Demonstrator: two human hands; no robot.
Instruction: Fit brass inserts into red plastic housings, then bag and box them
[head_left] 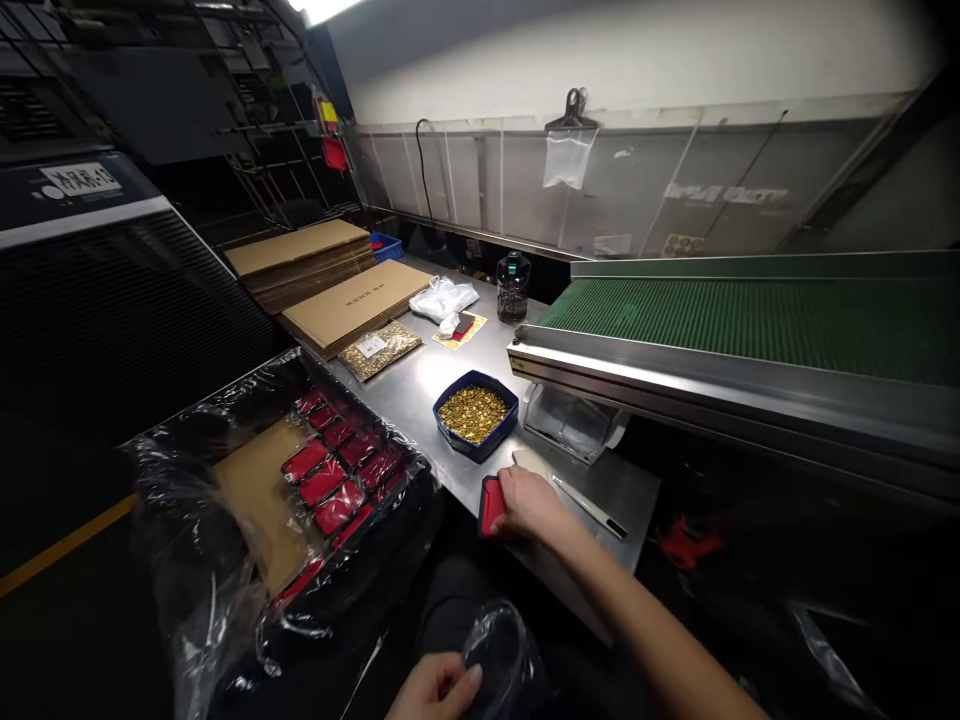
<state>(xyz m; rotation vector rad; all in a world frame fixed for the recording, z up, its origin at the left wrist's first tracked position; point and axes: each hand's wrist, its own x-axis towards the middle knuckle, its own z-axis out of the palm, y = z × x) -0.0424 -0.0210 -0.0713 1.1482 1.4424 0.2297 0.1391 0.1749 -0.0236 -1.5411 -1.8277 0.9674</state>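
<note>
A red-and-black piece (491,507) is held in the right hand (529,498), the fingers closed around its right side, at the near edge of the metal table (409,400). Clear plastic film (501,650) is pinched between thumb and fingers of the left hand (439,688), low in the view and nearer the body. A blue tray (484,452), filled with small gold-coloured pieces (472,413), is placed on the table just beyond the right hand; a slim pale tool (591,507) is laid to the right of that hand. To the left, a plastic-lined box (217,395) is noted—red pieces (322,482) are arranged in rows at its right side, and brown cardboard (262,500) is exposed beside them. A dark bottle (513,290) is stood farther back, near the end of the green conveyor (712,320).
</note>
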